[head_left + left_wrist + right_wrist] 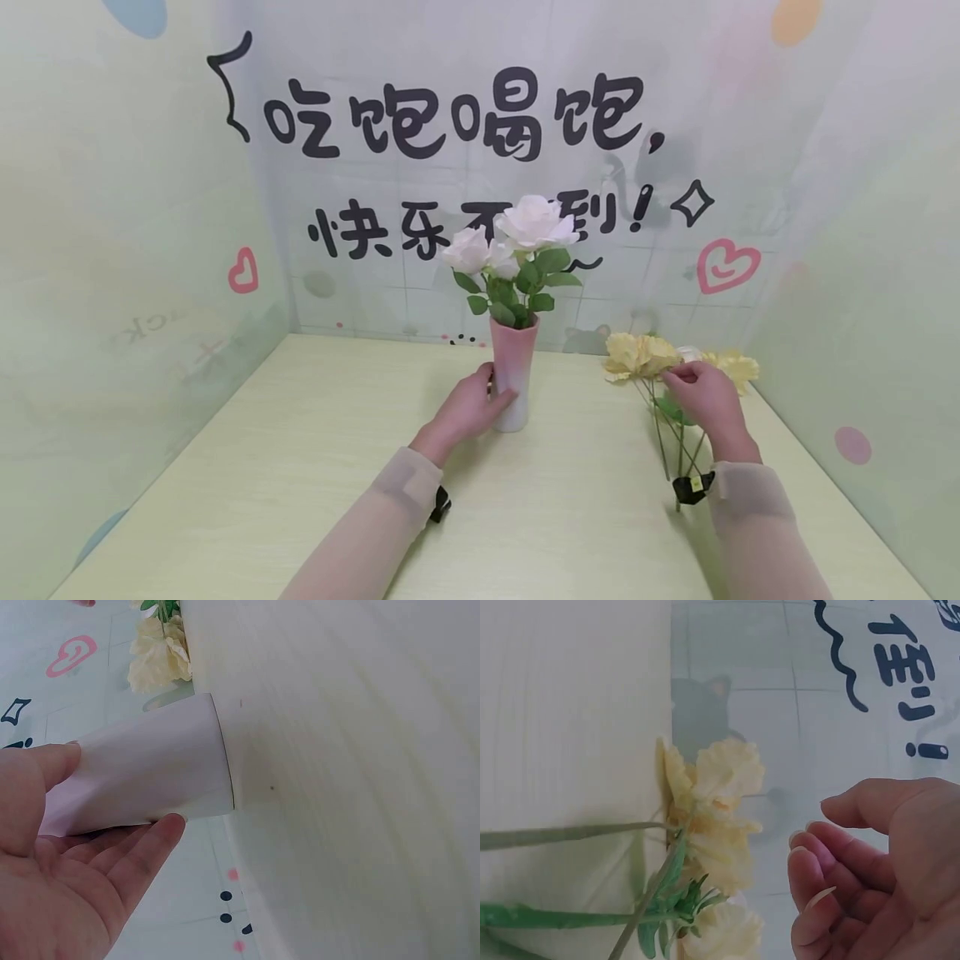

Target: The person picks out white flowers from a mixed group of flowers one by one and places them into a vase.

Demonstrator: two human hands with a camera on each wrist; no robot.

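Observation:
A pink-to-white vase (513, 375) stands upright on the table with several pale pink-white roses (536, 223) and green leaves in it. My left hand (472, 404) holds the vase from its left side, thumb across the front. In the left wrist view, the thumb and fingers of my left hand (82, 862) lie on opposite sides of the vase (161, 765). My right hand (705, 400) is over the yellow flowers (637, 354) at the right. In the right wrist view, my right hand (870, 877) has loosely bent fingers, holding nothing, beside the yellow flowers (724, 776).
The flowers' long green stems (663, 442) point toward the table's front. A white bloom (688, 353) shows among the yellow ones. The pale wooden table (300, 467) meets printed walls at the back (450, 50) and both sides.

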